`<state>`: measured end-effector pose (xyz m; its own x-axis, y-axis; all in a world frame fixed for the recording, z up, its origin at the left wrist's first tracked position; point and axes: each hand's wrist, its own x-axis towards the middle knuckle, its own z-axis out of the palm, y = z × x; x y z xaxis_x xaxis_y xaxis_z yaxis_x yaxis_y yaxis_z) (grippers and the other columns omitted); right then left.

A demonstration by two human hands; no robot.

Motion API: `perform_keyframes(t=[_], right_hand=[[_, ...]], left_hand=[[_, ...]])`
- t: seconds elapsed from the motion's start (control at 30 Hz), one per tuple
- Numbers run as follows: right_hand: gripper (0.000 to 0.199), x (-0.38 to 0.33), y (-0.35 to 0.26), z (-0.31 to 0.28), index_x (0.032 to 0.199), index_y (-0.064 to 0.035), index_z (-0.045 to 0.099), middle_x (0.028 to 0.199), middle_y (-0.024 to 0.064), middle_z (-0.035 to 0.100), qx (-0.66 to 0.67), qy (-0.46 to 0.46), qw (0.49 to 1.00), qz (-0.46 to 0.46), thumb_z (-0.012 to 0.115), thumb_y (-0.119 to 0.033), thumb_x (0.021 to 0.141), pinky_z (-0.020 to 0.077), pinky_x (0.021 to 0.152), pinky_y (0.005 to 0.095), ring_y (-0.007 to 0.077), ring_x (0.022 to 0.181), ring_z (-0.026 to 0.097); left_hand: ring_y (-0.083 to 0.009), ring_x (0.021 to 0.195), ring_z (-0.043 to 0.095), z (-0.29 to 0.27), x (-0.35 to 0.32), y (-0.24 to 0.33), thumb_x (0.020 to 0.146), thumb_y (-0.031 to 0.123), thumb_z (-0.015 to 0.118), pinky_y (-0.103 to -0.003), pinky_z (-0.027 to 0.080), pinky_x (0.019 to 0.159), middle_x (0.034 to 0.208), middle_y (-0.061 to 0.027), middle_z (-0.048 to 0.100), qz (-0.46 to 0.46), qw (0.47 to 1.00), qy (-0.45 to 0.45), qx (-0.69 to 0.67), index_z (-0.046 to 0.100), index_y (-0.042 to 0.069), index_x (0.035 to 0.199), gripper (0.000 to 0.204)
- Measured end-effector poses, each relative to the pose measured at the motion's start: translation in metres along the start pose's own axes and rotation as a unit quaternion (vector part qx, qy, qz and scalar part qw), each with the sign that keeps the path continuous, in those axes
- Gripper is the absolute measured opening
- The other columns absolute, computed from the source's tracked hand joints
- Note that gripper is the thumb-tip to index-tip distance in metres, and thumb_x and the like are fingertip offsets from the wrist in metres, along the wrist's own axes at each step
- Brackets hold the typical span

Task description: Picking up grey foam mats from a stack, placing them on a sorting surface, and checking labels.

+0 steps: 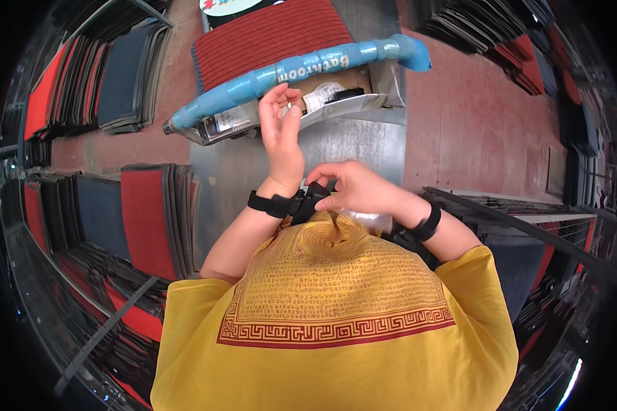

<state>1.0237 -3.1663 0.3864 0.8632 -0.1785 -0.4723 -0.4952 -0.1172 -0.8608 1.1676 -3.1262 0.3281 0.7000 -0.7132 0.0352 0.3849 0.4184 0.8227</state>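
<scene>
The left hand (281, 127) was raised upright with fingers loosely curled, holding nothing, so its black wrist strap (275, 204) faced the right hand (353, 186), which pinched the strap's buckle; a rolled blue mat (295, 72) lay behind on the metal surface (349, 144)

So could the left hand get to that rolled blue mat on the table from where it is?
Probably yes. The left hand is raised with fingers open just below the rolled blue mat, and nothing lies between them. The right hand is busy at the wrist strap.
</scene>
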Motion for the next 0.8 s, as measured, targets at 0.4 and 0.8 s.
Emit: perform_keyframes(t=[0.4,0.8], right_hand=[[0.038,0.075,0.104,-0.120,0.113,-0.0026,0.062,0.083,0.0051,0.062,0.064,0.248,0.958,0.125,0.076,-0.014,0.079,0.0456,0.066,0.0257,0.0104,0.075,0.057],[0.049,0.253,0.238,-0.195,0.120,-0.0002,0.060,0.113,0.0245,0.064,-0.145,0.465,0.839,0.243,0.066,-0.031,0.082,0.0466,0.092,0.0393,0.0361,0.109,0.060]], left_hand=[[-0.0195,0.109,0.051,-0.041,-0.009,0.014,0.087,0.004,0.055,-0.035,0.038,0.100,0.115,-0.0104,0.052,0.027,0.976,-0.041,0.212,0.046,0.000,0.126,0.040],[-0.0150,0.089,0.059,-0.050,-0.018,-0.001,0.088,0.003,0.058,-0.029,0.047,0.081,0.099,-0.0056,0.059,-0.164,0.916,-0.074,0.359,0.056,0.004,0.115,0.027]])
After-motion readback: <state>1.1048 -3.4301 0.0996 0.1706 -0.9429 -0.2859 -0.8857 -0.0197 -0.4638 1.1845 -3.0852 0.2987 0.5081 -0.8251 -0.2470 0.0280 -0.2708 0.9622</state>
